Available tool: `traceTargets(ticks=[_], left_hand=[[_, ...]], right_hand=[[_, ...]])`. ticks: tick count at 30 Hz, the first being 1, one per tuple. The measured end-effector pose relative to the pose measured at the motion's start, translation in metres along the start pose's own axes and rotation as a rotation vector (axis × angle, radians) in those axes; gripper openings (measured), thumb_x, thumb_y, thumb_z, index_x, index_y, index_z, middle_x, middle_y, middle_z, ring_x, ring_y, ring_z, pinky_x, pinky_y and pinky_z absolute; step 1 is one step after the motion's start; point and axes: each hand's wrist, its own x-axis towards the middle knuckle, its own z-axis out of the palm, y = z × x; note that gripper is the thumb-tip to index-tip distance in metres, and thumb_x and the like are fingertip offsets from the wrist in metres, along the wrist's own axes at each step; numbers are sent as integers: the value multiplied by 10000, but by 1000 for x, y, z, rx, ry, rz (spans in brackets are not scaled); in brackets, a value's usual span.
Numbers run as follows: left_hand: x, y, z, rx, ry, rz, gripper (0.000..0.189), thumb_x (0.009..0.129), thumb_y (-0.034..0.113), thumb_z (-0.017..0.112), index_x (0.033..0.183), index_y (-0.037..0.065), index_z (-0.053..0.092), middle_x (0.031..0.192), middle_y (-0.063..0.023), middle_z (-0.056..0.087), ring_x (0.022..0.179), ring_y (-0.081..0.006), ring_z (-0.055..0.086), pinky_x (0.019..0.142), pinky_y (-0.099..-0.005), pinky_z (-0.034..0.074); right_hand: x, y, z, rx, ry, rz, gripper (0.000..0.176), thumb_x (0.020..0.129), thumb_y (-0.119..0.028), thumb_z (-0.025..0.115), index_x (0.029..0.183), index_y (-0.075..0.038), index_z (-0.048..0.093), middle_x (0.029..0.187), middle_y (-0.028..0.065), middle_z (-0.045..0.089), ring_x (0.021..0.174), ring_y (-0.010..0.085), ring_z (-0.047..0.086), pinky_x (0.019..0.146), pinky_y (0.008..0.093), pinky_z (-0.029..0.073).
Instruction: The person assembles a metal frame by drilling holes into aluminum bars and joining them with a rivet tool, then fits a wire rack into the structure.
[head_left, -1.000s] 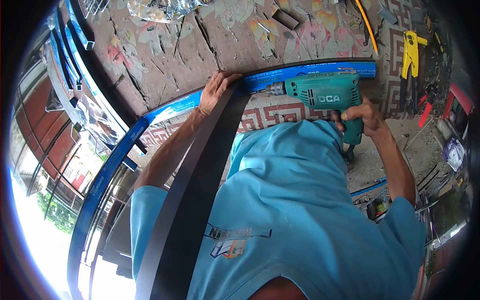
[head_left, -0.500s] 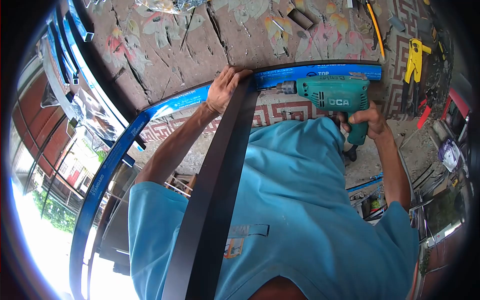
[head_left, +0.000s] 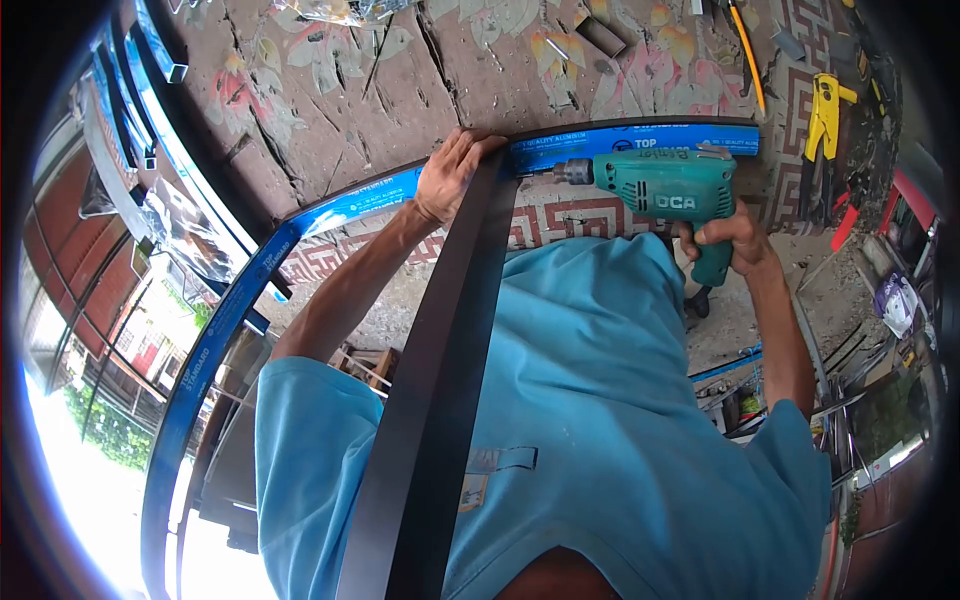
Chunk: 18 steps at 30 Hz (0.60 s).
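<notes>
Here, left hand (head_left: 447, 183) clasps bar (head_left: 435, 370), right hand (head_left: 737, 240) drill (head_left: 660, 187).

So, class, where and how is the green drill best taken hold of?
Probably by its handle, from the right: that part juts from the green drill's body toward the wearer, away from the chuck, which points left. The right hand grips it there.

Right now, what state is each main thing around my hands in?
Drill: held, bit toward the dark bar; can't tell if spinning.
Dark bar: slanting, far end at the blue-filmed bar.
Blue-filmed bar: printed film on.
Left hand: on the dark bar's end.
Right hand: closed around the drill.
Yellow tool: lying unheld.
</notes>
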Motion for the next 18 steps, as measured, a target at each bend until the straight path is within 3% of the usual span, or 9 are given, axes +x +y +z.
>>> traceTargets(ticks=[13, 18], left_hand=[[-3, -3, 4, 12, 18, 25, 475, 762, 167, 555, 1189, -31, 494, 1088, -156, 550, 924, -332, 529, 849, -398, 441], [0, -2, -9, 51, 54, 92, 443, 771, 143, 542, 1182, -19, 507, 1057, -163, 553, 934, -336, 528, 830, -384, 450]], right_hand=[[-1, 4, 4, 9, 23, -8, 470, 568, -69, 603, 1023, 51, 587, 798, 148, 622, 587, 224, 585, 575, 349, 502], [14, 13, 19, 53, -87, -22, 490, 585, -33, 600, 1067, 51, 567, 799, 138, 621, 589, 225, 587, 573, 361, 503]])
